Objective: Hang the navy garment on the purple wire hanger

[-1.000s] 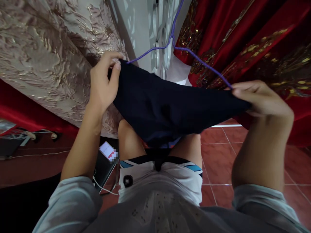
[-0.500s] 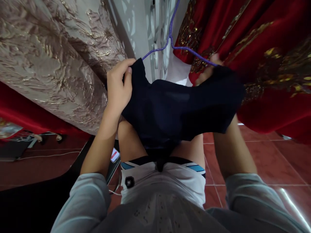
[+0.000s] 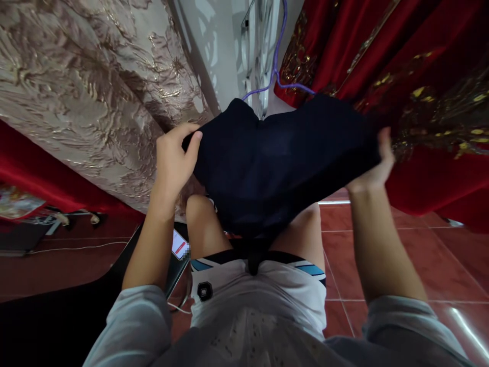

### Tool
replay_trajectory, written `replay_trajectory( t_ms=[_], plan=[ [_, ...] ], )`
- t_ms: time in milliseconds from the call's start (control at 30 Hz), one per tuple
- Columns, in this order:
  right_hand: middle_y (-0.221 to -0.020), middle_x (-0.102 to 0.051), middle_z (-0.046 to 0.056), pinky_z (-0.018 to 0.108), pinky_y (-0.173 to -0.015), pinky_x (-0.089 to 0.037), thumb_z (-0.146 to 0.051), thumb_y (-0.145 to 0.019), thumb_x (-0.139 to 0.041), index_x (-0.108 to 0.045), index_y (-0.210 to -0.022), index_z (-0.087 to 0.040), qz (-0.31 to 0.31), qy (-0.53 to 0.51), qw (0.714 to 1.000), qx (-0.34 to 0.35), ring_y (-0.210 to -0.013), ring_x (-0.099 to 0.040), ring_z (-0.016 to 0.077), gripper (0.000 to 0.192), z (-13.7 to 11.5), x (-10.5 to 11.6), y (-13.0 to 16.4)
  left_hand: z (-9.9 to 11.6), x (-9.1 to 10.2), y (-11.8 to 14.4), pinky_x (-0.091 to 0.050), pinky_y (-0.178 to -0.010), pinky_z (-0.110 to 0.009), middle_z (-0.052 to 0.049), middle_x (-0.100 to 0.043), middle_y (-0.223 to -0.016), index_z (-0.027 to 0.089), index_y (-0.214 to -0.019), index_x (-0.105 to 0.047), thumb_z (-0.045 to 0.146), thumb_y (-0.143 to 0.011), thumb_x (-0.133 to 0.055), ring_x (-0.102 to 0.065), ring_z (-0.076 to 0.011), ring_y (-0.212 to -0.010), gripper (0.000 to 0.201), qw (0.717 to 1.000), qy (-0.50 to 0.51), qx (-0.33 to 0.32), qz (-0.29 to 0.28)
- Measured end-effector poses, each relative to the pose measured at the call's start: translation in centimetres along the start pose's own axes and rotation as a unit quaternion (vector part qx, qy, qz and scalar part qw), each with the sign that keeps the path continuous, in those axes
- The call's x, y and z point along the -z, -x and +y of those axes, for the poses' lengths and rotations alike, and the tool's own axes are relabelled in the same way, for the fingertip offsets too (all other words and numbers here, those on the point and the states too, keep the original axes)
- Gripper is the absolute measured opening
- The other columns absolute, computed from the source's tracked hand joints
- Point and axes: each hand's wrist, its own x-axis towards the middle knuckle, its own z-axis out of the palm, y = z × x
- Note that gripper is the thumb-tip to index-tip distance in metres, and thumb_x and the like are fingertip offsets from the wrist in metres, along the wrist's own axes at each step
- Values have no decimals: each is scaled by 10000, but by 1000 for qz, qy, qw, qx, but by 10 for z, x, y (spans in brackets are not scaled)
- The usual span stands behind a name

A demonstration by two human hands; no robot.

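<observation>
A dark navy garment, which looks like a short-sleeved shirt (image 3: pixel 275 158), hangs on a purple hanger (image 3: pixel 275 69) in front of my knees. My left hand (image 3: pixel 176 155) pinches its left edge between thumb and fingers. At the opposite edge, my right hand (image 3: pixel 376 163) is closed on the cloth, thumb up and somewhat blurred. The hanger's arms run under the shoulders of the shirt, and only its neck and upper wire show. The shirt's lower part drapes down between my thighs.
Cream embossed fabric (image 3: pixel 95 97) hangs close on the left, and red cloth with gold decoration (image 3: pixel 428 112) on the right. A white metal stand (image 3: pixel 263 46) rises behind the hanger. A phone (image 3: pixel 179 244) lies on a dark surface by my left thigh. Red tiles (image 3: pixel 405 255) cover the floor.
My right hand has moved from the hanger's right end outward to the shirt's right edge. My left hand has slid down and left. The shirt is now spread wider, with both shoulders over the hanger.
</observation>
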Motion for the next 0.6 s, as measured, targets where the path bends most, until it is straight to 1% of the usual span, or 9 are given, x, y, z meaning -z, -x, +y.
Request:
replay_trajectory(
  t_ms=[67, 133, 167, 233, 333, 400, 467, 533, 600],
  plan=[
    [-1055, -728, 140, 451, -932, -590, -582, -804, -809, -762, -932, -145, -35, 90, 995, -26, -1108, -701, 286, 457, -14, 4, -7, -3, -4, 7, -558, -990, -364, -44, -785, -1087, 250, -1112, -754, 356, -1029, -584, -733, -231, -1026, 217, 1000, 4, 5, 29],
    [-894, -723, 102, 438, -900, -601, -463, -652, -944, -761, -842, -150, -42, 163, 986, -6, -1044, -719, 292, 410, -27, 2, -11, 0, -10, 9, -551, -1015, -382, -54, -769, -1121, 252, -1144, -746, 348, -1039, -566, -719, -235, -1071, 229, 998, 15, 0, 64],
    [-834, -710, 78, 423, -879, -608, -383, -632, -965, -754, -826, -145, -29, 172, 985, 17, -996, -727, 277, 372, -32, -1, -12, 5, -13, 9, -546, -1031, -394, -62, -754, -1155, 254, -1173, -737, 356, -1045, -556, -707, -239, -1107, 243, 997, 21, -7, 81],
    [-792, -697, 42, 383, -839, -621, -292, -721, -916, -745, -827, -143, 9, 155, 986, 62, -895, -731, 221, 250, -37, -9, -12, 16, -16, 8, -525, -1079, -431, -77, -709, -1254, 268, -1246, -708, 397, -1051, -550, -663, -260, -1211, 282, 994, 29, -24, 106],
    [-819, -721, 29, 341, -810, -636, -183, -877, -780, -742, -831, -139, 66, 120, 989, 65, -771, -719, 148, 74, -39, -20, -11, 32, -12, 7, -443, -1178, -501, -81, -621, -1391, 297, -1326, -655, 475, -1048, -551, -544, -300, -1383, 346, 987, 32, -57, 144],
    [-843, -741, 36, 343, -822, -648, -143, -921, -725, -745, -827, -127, 76, 92, 991, 55, -757, -731, 137, 98, -41, -24, -12, 36, -7, 9, -394, -1215, -512, -67, -588, -1418, 308, -1329, -643, 496, -1051, -548, -491, -298, -1428, 349, 983, 33, -68, 169],
    [-870, -756, 46, 350, -844, -652, -116, -963, -659, -746, -820, -113, 71, 64, 994, 47, -798, -756, 144, 167, -45, -27, -17, 35, -5, 11, -393, -1209, -495, -57, -586, -1398, 302, -1316, -642, 501, -1053, -553, -504, -279, -1401, 342, 977, 55, -65, 193],
    [-890, -761, 52, 344, -869, -648, -100, -1008, -557, -742, -812, -100, 82, 40, 995, 27, -851, -773, 148, 270, -49, -29, -24, 32, -8, 14, -429, -1171, -482, -57, -607, -1359, 281, -1313, -630, 493, -1066, -537, -563, -257, -1322, 339, 971, 118, -44, 203],
    [-929, -764, 53, 329, -928, -628, -120, -1032, -485, -741, -827, -99, 91, 22, 995, 25, -935, -779, 149, 329, -52, -31, -25, 30, -14, 15, -456, -1132, -473, -60, -614, -1369, 269, -1350, -595, 473, -1085, -510, -598, -243, -1275, 345, 961, 192, -21, 197]
  ],
)
